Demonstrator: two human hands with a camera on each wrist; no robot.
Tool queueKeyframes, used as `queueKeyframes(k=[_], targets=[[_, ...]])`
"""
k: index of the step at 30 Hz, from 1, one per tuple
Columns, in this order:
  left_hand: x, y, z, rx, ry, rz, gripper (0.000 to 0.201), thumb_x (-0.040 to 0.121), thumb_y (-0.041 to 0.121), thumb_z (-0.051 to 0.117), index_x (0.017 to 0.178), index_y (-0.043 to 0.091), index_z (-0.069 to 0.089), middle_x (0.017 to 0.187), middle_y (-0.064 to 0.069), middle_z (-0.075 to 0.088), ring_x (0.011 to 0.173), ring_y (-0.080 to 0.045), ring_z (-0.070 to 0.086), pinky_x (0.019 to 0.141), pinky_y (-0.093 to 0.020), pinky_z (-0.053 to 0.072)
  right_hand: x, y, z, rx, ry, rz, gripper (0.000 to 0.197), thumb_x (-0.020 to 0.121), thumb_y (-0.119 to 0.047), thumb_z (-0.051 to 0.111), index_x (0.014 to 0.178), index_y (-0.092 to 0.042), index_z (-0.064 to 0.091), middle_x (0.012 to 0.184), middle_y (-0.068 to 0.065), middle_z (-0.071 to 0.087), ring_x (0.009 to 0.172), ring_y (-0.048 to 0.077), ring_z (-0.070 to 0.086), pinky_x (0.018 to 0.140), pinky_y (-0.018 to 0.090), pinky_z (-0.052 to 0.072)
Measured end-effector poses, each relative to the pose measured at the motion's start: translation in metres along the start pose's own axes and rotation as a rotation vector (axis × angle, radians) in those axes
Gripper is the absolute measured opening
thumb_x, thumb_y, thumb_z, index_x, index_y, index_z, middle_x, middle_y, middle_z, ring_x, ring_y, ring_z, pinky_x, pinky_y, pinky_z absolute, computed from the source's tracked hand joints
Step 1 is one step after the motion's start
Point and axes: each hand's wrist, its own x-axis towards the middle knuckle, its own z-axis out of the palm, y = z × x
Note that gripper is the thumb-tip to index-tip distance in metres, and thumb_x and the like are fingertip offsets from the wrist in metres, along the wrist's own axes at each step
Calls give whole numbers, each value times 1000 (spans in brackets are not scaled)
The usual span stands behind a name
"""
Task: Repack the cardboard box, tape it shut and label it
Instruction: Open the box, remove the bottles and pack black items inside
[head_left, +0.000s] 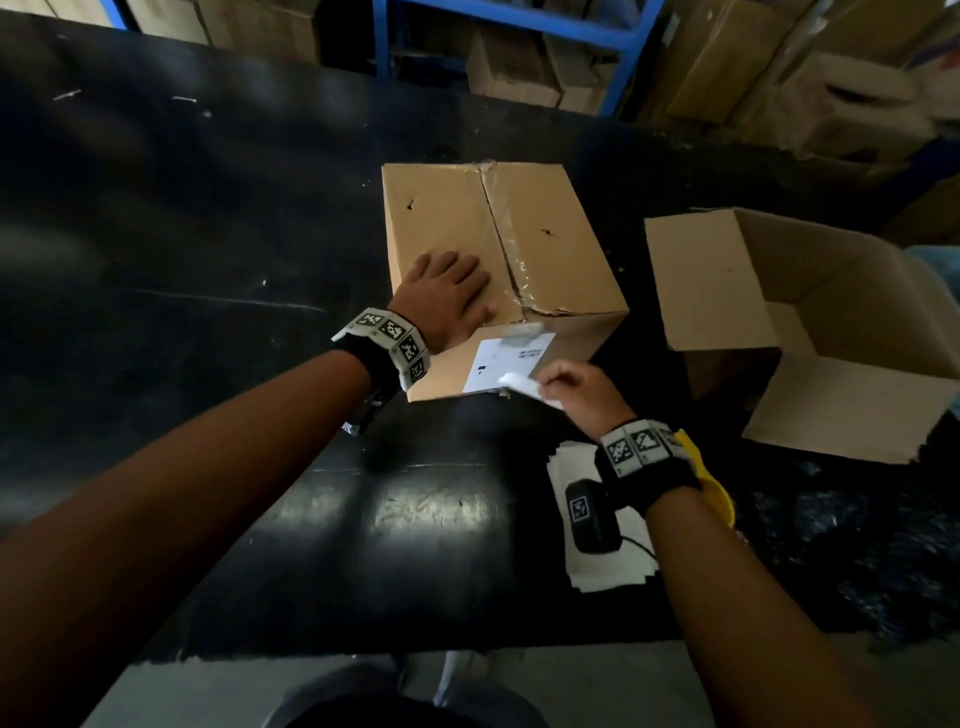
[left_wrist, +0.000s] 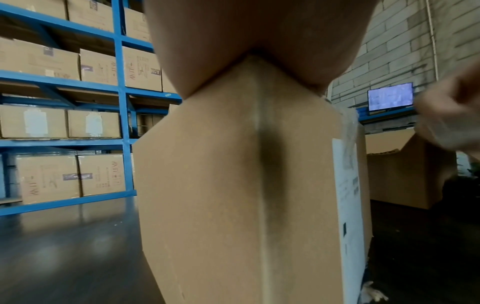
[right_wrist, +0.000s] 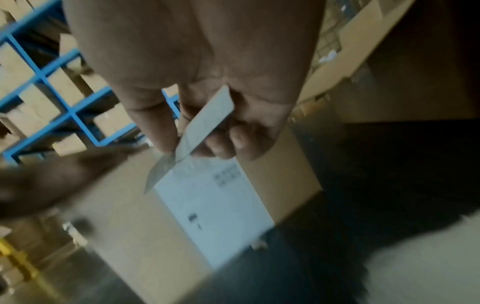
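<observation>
Hands occupy the near end of the taped cardboard box (head_left: 498, 244), which sits closed on the black table (head_left: 208, 260), its top seam covered with clear tape (head_left: 506, 234). The left hand (head_left: 449, 291) lies flat on the near left corner of the box top, fingers straight and together, palm pressed down, forearm reaching in from the lower left; the left wrist view shows the palm (left_wrist: 259, 41) seated directly over the box corner (left_wrist: 249, 164). The right hand (head_left: 576, 387) hovers just in front of the near side face, fingers curled, thumb and fingers pinching a white strip of paper (head_left: 524, 384); the right wrist view confirms the strip (right_wrist: 205, 123) held between thumb and fingertips. A white label (head_left: 511, 361) is stuck on the near side face, just beside the right hand. An open empty box (head_left: 810, 322) stands to the right, apart from the taped one. White sheets (head_left: 597, 566) lie on the table beneath the right wrist.
</observation>
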Motion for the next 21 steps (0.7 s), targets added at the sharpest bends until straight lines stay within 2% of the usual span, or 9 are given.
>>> queueKeyframes(k=[2,4,8,9,11,14,16,18,21], targets=[[-7,5,2,0,28,-18,74,85,57,10,135,16,46,144,-6,43,134,-30,34,110,-48,21,0,23,15,-119,-42,13,28,77,-2,62,62,-26,60,70,-8,62,71,11,56,71,23,43],[-15,11,4,8,80,-29,68,88,54,15,132,14,50,141,-7,47,131,-31,40,108,-48,24,-2,41,30,-254,-106,24,21,76,-6,61,67,-25,62,68,-9,61,71,10,57,70,19,40],[-28,19,12,40,162,-58,58,91,50,28,126,13,56,134,-8,55,124,-32,49,105,-47,32,0,62,54,-391,-209,-1,15,77,-9,62,72,-23,66,58,-12,54,77,18,62,66,20,36],[-31,21,13,49,180,-61,56,92,48,30,126,14,57,133,-8,56,123,-32,50,104,-47,33,1,65,59,-406,-222,-15,14,77,-9,62,74,-22,68,59,-11,57,80,21,64,66,21,37],[-34,24,12,45,196,-74,53,92,46,32,125,14,58,132,-8,57,122,-32,50,104,-46,34,6,69,66,-425,-232,-46,14,78,-8,62,82,-17,72,74,-2,71,88,24,66,70,23,45],[-35,31,8,18,196,-93,54,92,44,30,125,12,58,130,-9,57,122,-33,50,104,-47,34,11,72,66,-414,-163,-108,22,80,-9,61,98,-10,73,97,9,74,97,26,67,80,25,48],[-36,32,8,13,208,-97,53,92,43,31,122,11,60,128,-10,59,119,-34,52,102,-47,36,13,61,56,-346,-59,-187,21,82,-7,60,98,-7,74,100,10,74,96,26,67,83,20,43],[-36,31,10,15,222,-97,50,92,41,34,121,11,61,126,-10,61,117,-34,54,101,-46,38,14,40,38,-270,85,-355,16,81,-4,60,87,-5,74,89,12,74,83,29,69,76,20,44],[-35,30,11,13,217,-105,49,93,41,34,121,12,61,128,-9,60,117,-34,54,102,-45,37,15,4,8,-230,244,-564,12,81,-5,61,83,-7,73,76,10,72,67,26,66,66,32,54]])
